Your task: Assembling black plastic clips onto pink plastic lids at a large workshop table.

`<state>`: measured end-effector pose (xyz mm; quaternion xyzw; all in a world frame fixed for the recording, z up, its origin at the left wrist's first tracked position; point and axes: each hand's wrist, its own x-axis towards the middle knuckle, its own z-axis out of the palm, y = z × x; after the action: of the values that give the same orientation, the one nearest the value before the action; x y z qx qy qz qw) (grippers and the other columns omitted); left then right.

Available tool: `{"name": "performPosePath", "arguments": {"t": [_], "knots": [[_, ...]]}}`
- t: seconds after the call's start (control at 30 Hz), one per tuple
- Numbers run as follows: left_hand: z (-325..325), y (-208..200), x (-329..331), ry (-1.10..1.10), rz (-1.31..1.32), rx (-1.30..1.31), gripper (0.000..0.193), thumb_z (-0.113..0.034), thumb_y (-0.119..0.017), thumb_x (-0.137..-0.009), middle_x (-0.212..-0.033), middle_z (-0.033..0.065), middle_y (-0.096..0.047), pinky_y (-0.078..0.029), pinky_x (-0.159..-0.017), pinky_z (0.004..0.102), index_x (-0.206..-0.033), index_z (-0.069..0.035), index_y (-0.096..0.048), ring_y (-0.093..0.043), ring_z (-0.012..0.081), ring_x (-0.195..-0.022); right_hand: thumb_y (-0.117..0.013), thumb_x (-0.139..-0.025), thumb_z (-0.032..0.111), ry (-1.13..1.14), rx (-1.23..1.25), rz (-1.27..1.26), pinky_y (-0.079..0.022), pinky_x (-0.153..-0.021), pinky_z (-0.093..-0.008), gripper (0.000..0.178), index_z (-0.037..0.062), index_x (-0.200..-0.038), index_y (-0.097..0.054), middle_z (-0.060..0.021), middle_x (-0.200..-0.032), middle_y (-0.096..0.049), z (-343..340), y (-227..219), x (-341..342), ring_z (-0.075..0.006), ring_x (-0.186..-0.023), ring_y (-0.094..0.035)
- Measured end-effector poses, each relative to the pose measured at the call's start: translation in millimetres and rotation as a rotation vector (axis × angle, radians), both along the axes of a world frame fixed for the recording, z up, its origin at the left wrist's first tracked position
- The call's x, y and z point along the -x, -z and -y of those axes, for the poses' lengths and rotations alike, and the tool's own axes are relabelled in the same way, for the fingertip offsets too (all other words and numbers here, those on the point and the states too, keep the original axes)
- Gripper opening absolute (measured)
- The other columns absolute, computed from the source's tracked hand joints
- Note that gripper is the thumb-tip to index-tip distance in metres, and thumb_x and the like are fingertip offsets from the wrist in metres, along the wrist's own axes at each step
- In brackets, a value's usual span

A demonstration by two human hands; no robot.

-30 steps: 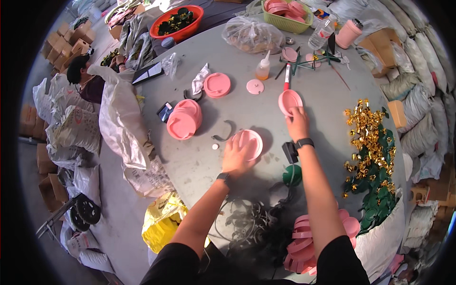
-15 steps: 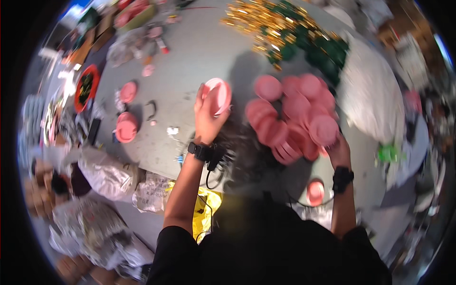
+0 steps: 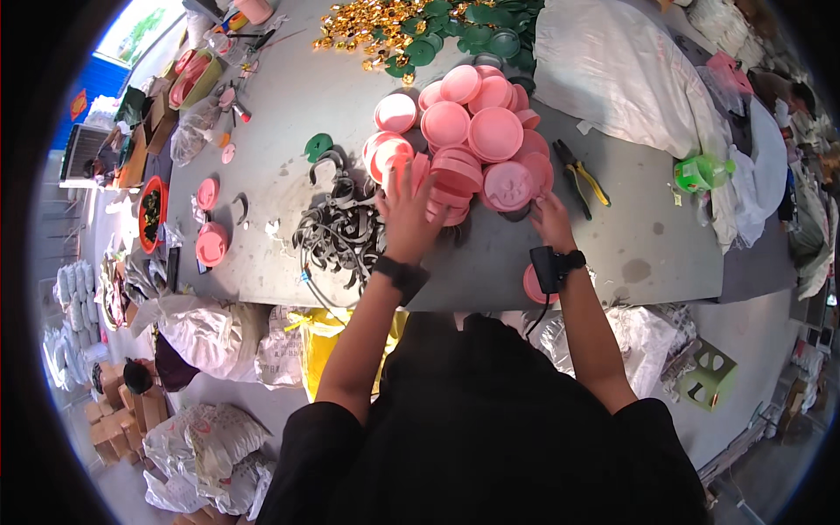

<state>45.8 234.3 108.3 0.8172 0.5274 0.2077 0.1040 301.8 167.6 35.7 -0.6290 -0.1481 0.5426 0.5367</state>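
Both hands were in at the pile! The left hand [image 3: 409, 215] was over the lower left edge of the pink dishes [image 3: 495, 134], its fingers spread apart across them; whether they gripped one, you couldn't tell. Across to the right hand [image 3: 553, 224], its fingers bunched right at the rim of a patterned dish [image 3: 507, 187] on the near right side of the pile, and whether they pinched it was too hard to make out.

The pile itself sat on the tabletop [image 3: 647, 241], dishes overlapping every which way, some face up, some tipped on edge. A lone dish [image 3: 534, 284] lay under the right wrist, near the table's front edge. Just left of the left hand, a tangle of black clips [image 3: 339, 232], with a green disc [image 3: 318, 147] beyond it. Out to the right, pliers [image 3: 581, 177] with yellow-and-black handles! And beyond the pile, gold pieces [image 3: 372, 31] glittered beside green pieces [image 3: 477, 37], a white sack [image 3: 612, 74] slumped to their right.
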Motion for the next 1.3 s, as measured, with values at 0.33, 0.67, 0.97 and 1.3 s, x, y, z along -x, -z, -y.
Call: {"name": "performPosePath", "arguments": {"t": [0.33, 0.67, 0.97, 1.3], "knots": [[100.5, 29.1, 134.1, -0.474, 0.09, 0.089, 0.041, -0.014, -0.066, -0.071, -0.129, 0.0118, -0.043, -0.028, -0.1, 0.0467, -0.111, -0.014, -0.059, -0.038, 0.033, -0.12, -0.05, -0.088, 0.016, -0.201, 0.022, 0.066, -0.047, -0.067, -0.0269, 0.023, 0.0036, -0.107, -0.055, -0.0029, -0.088, -0.058, 56.3, -4.0, 0.3, -0.0114, -0.077, -0.056], [159.9, 49.6, 270.6, -0.953, 0.405, 0.156, 0.041, -0.004, -0.062, -0.075, -0.117, 0.0156, -0.051, -0.04, -0.094, 0.0385, -0.115, -0.004, -0.053, -0.048, 0.0311, -0.109, -0.054, -0.087, 0.011, -0.752, -0.227, 0.257, -0.042, -0.057, -0.0211, 0.015, 0.0003, -0.095, -0.06, -0.0012, -0.074, -0.057, 4.3, -81.4, 119.2, -0.007, -0.061, -0.052], [23.3, 68.9, 417.1, -1.146, 0.718, -0.052, 0.064, -0.013, -0.064, -0.077, -0.124, 0.0219, -0.047, -0.043, -0.09, 0.037, -0.132, -0.005, -0.033, -0.051, 0.0299, -0.108, -0.059, -0.086, 0.008, -1.29, -0.421, 0.124, -0.047, -0.069, -0.023, 0.02, 0.0016, -0.104, -0.056, -0.0017, -0.083, -0.058, -139.2, -105.2, 372.4, -0.008, -0.075, -0.056], [-98.0, 122.7, 513.2, -1.269, 0.718, -0.07, 0.057, -0.031, -0.06, -0.082, -0.126, 0.0156, -0.048, -0.03, -0.099, 0.0421, -0.133, -0.016, -0.039, -0.044, 0.0337, -0.117, -0.071, -0.072, 0.029, -1.473, -0.497, 0.524, -0.045, -0.086, -0.037, 0.063, 0.004, -0.123, -0.044, -0.0205, -0.115, -0.054, -278.5, -27.9, 638.2, -0.0307, -0.101, -0.056]]}}
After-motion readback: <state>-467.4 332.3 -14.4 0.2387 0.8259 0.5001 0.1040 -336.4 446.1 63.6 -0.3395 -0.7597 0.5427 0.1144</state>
